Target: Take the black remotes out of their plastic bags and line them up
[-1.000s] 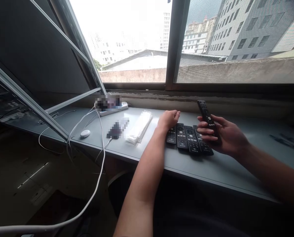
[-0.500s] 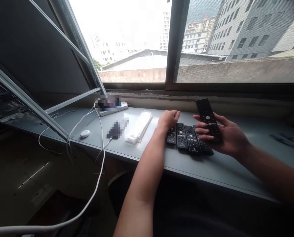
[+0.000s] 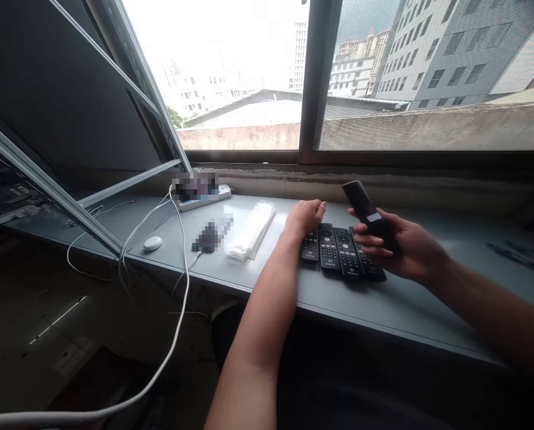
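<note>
My right hand (image 3: 404, 246) grips a black remote control (image 3: 361, 202) and holds it tilted above the grey counter (image 3: 396, 301). The remote's back, with a small pale label, faces up. Under that hand, several black remotes (image 3: 338, 249) lie side by side in a row, buttons up. My left hand (image 3: 303, 217) rests with fingers curled on the far end of the leftmost remote in the row, pressing on it rather than gripping it.
A stack of clear plastic bags (image 3: 251, 231) lies left of the remotes. Further left are a small dark blurred object (image 3: 208, 234), a white power strip (image 3: 203, 195), a round white puck (image 3: 153, 242) and white cables (image 3: 177, 269). A slanted metal frame (image 3: 52, 182) crosses the left.
My right hand has rotated the held remote: its buttons faced up before, now its back with the label shows. My left hand has stayed on the row.
</note>
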Demonstrator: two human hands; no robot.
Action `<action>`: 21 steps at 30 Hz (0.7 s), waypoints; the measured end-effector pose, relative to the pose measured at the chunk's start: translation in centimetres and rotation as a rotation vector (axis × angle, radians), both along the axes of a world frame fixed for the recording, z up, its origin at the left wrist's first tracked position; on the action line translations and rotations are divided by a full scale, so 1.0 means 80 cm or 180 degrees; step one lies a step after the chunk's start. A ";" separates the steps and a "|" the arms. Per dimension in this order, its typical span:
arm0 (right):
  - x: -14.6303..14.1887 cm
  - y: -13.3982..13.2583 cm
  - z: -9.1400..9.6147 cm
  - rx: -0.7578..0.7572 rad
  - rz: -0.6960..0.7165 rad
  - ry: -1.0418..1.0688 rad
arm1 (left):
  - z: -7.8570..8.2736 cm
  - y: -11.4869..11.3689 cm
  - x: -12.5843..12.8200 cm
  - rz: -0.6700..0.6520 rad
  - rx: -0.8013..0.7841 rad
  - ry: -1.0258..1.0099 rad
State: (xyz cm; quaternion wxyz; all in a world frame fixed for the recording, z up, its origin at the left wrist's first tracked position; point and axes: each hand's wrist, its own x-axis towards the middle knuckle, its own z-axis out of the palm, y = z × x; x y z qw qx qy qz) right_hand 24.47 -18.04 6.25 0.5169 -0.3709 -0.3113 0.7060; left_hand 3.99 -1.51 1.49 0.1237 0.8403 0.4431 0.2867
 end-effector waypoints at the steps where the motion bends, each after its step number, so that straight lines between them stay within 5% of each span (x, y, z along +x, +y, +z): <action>1: -0.001 -0.001 0.000 0.0056 0.0020 -0.0082 | 0.000 0.000 0.000 0.0003 0.0008 0.0006; 15: 0.007 0.002 -0.007 0.0363 -0.0231 -0.0807 | 0.004 -0.001 -0.007 0.0229 -0.0017 0.0046; 21: 0.008 0.004 -0.009 0.1314 -0.0806 -0.1346 | 0.007 -0.003 -0.007 0.0250 -0.0059 0.0108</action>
